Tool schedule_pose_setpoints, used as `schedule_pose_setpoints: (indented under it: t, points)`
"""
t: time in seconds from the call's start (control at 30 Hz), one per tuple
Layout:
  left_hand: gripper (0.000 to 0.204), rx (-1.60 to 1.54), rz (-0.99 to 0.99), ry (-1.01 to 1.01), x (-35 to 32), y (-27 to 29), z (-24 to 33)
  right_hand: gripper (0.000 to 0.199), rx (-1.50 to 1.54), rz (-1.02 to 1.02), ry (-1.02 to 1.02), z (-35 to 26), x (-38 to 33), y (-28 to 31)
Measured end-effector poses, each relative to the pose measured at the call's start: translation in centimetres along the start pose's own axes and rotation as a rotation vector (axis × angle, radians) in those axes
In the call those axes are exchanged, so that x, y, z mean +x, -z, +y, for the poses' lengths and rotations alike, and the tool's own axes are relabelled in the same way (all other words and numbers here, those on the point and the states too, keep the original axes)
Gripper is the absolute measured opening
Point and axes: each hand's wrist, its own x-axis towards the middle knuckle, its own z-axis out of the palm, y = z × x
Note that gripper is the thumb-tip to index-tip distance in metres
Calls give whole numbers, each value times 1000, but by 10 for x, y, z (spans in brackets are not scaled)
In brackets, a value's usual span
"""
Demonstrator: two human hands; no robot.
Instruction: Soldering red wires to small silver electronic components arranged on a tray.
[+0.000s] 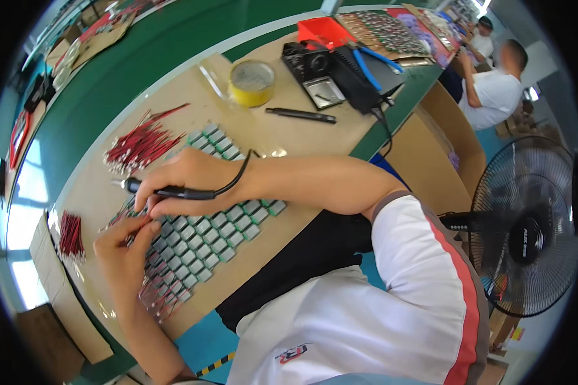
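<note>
My right hand [199,172] is closed around a soldering iron [173,192] with a black handle; its cord runs back over my wrist and its tip points left. Close below it, my left hand [123,250] has its fingertips pinched together at the left side of a block of small grey modules with green edges [202,240]. What those fingertips hold is too small to make out. Thin red wires run from some modules at the block's lower left. A loose heap of red wires [142,144] lies beyond my right hand, and another bundle of dark red wires [72,236] lies left of my left hand.
Farther back are a yellow tape roll [252,83], a black pen-like tool [300,115], a soldering station [315,67], blue-handled pliers [368,67] and a red bin [326,31]. A fan [523,228] and a cardboard box [430,151] stand to the right. Two people sit at the far right.
</note>
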Motion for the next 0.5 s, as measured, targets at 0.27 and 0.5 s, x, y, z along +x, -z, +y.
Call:
schedule_pose_setpoints:
  t: [0.27,0.5]
  points:
    - [19,-4,62,-24,7,19,-6,44,-113,34,-224,-26,-1,29]
    - [9,183,98,-85,14,18,-13,40,-82,49,-70,-11,-24,59]
